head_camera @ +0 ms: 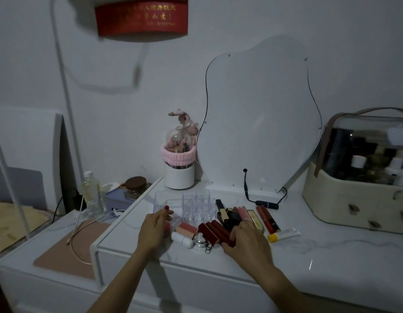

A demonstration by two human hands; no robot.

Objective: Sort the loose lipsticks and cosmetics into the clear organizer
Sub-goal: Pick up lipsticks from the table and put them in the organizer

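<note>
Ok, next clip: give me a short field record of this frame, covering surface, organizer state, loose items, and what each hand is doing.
surface: white marble-look vanity top
organizer: clear organizer, compartments look empty
loose items: dark red lipsticks, pink tube, white tube, yellow-capped tube, more lipsticks lying right of the organizer
left hand: left hand at the organizer's front edge; grip unclear
right hand: right hand fingers curled over the dark red lipsticks
background: wavy mirror, cosmetics case
</note>
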